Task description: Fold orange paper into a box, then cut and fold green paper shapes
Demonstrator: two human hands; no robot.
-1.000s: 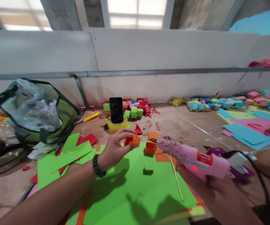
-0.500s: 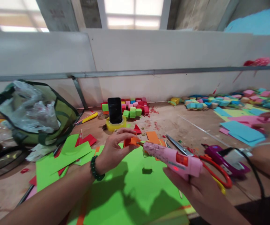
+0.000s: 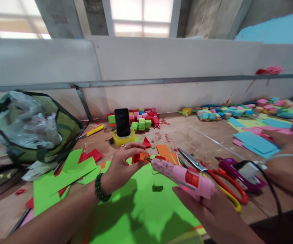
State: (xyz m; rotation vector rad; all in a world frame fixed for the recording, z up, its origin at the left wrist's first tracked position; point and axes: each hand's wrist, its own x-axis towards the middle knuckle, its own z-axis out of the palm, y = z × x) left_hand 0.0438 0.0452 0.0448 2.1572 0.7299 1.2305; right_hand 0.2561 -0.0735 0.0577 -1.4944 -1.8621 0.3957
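Since a second ago, the glue gun (image 3: pixel 180 176) is being brought leftward to the orange box (image 3: pixel 137 158), which is being pinched by the fingers of the left hand (image 3: pixel 119 166). The gun (red light showing) is being gripped by the right hand (image 3: pixel 211 208). Green paper (image 3: pixel 146 201) is being shadowed below; beyond, a phone (image 3: pixel 122 122) is being propped.

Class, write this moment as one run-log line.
left hand: pinching orange piece; right hand: holding pink glue gun; nozzle: at orange piece, contact unclear
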